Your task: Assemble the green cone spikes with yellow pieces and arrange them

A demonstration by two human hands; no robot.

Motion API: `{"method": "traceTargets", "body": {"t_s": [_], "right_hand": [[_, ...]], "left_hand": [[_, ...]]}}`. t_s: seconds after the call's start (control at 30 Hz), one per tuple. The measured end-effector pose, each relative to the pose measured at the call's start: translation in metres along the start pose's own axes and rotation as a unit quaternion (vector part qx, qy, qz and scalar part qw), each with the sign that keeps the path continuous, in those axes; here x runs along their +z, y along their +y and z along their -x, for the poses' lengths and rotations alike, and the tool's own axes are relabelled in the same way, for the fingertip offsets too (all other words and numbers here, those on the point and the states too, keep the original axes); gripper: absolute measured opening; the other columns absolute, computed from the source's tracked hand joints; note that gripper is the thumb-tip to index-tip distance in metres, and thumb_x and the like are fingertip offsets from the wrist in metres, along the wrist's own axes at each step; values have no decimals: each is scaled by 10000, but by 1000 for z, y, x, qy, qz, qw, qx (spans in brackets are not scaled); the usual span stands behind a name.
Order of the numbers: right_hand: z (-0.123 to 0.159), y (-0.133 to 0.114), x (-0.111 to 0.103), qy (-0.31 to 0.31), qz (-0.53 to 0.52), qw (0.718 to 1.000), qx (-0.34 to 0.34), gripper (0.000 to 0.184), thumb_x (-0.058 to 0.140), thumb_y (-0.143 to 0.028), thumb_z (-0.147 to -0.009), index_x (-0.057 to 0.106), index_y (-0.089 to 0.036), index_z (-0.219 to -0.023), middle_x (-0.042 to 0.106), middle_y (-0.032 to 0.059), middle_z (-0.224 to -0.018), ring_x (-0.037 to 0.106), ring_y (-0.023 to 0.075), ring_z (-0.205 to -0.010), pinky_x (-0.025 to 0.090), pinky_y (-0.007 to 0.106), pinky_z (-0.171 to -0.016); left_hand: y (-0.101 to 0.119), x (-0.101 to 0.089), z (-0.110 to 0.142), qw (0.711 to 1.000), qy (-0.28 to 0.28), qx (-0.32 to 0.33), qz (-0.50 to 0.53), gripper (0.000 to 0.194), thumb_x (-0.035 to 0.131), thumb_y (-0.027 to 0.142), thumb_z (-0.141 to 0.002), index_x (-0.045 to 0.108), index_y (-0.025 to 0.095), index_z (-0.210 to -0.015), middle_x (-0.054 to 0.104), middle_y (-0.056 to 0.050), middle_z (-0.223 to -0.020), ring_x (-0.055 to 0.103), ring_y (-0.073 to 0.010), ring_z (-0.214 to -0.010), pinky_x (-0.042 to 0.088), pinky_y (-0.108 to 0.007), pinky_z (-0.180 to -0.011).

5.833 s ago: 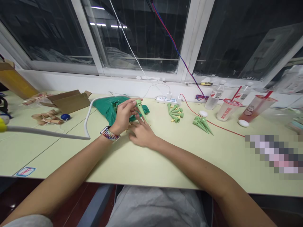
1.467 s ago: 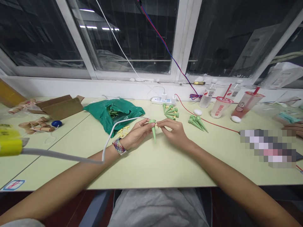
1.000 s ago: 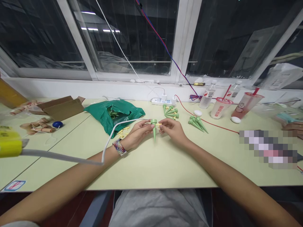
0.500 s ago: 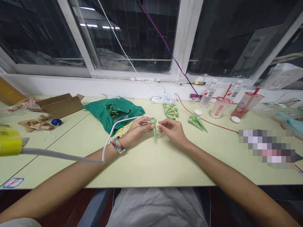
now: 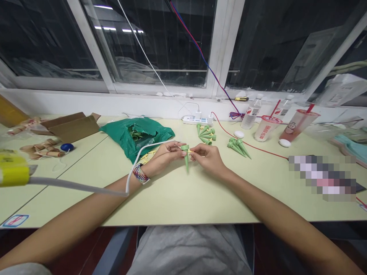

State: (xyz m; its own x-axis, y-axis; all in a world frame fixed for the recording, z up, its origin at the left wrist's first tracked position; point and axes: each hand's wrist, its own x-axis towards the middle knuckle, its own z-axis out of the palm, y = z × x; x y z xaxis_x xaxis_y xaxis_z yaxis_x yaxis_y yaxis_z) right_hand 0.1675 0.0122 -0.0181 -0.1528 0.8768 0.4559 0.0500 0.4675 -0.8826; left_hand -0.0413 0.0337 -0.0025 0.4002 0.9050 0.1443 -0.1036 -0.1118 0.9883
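Note:
Pinched in my left hand (image 5: 168, 154) is a green plastic spike (image 5: 186, 162), its wide cap up and its pointed end down over the table. My right hand (image 5: 208, 156) is closed on a small yellow valve piece (image 5: 189, 151), which meets the spike's side just under the cap; how deep it sits I cannot tell. More yellow valve pieces (image 5: 147, 156) lie behind my left wrist, partly hidden. Several green spikes with yellow pieces (image 5: 207, 133) lie beyond my hands. A few plain green spikes (image 5: 238, 147) rest to the right.
A torn green plastic bag (image 5: 123, 135) with green pieces inside lies at back left. A white cable (image 5: 133, 168) arches over my left forearm. Drink cups (image 5: 266, 130) and bottles (image 5: 252, 112) stand at back right. A power strip (image 5: 197, 120) sits by the wall.
My hands keep their hold on the spike and the yellow valve piece, almost unmoved. The whole view has shifted very slightly.

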Motion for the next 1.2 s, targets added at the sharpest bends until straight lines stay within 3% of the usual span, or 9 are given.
{"method": "traceTargets", "body": {"t_s": [0.07,0.2,0.27,0.53,0.67,0.77,0.9,1.07,1.2], "right_hand": [[0,0,0,-2,10,1000,-10,246,798,-409,-805,758,-176,-874,764,58,-804,740,199,-707,621,355,-714],[-3,-1,0,-14,-98,991,86,376,888,-471,-680,738,-152,-811,747,55,-693,730,207,-626,634,362,-649],[-4,-2,1,-15,-114,988,102,401,910,-476,-642,733,-149,-793,747,55,-681,727,203,-614,637,358,-641],[-1,-1,3,-8,-75,994,73,315,863,-440,-709,736,-167,-804,749,48,-692,735,201,-630,638,352,-668],[-5,-1,3,-6,-86,994,70,328,863,-443,-708,725,-164,-813,744,43,-696,733,193,-635,637,345,-676],[-8,-4,1,0,-96,994,59,337,856,-432,-722,710,-166,-871,734,28,-705,730,184,-647,636,337,-682],[-9,-6,-3,-6,-120,990,77,372,839,-436,-733,678,-180,-948,738,22,-740,733,187,-672,640,352,-696],[-8,-2,-3,15,-116,991,71,314,798,-433,-753,649,-187,-880,731,25,-767,709,170,-669,617,317,-642],[-7,1,-2,39,-65,995,65,241,768,-345,-751,571,-207,-763,611,-46,-627,602,114,-511,516,244,-512]], "left_hand": [[0,-1,-1,999,-11,-22,20,448,905,297,-715,743,162,-1111,745,-78,-903,713,-214,-858,562,-371,-837],[5,-1,-1,998,15,11,-57,469,923,301,-687,763,169,-1108,741,-74,-876,705,-221,-846,556,-351,-809],[7,-1,0,996,23,23,-88,469,928,300,-680,771,174,-1104,745,-76,-884,704,-223,-844,549,-337,-793],[6,-2,-2,998,-24,-41,34,398,916,239,-690,766,164,-1051,751,-71,-855,703,-202,-817,556,-334,-792],[8,-1,-4,997,-38,-41,57,365,899,235,-717,759,164,-1047,756,-83,-959,697,-196,-893,549,-309,-803],[8,2,-6,997,-24,-24,67,336,889,246,-734,757,171,-1035,740,-77,-1032,679,-179,-922,542,-282,-797],[6,2,-7,997,7,-13,79,406,904,253,-718,743,185,-1085,734,-48,-914,679,-177,-912,539,-296,-838],[0,0,-7,996,28,-5,84,415,911,261,-707,741,190,-1079,728,-31,-879,676,-169,-887,530,-294,-830],[-2,2,-8,995,35,-10,98,372,917,236,-692,736,197,-1015,720,-21,-899,668,-166,-882,527,-295,-815]]}}
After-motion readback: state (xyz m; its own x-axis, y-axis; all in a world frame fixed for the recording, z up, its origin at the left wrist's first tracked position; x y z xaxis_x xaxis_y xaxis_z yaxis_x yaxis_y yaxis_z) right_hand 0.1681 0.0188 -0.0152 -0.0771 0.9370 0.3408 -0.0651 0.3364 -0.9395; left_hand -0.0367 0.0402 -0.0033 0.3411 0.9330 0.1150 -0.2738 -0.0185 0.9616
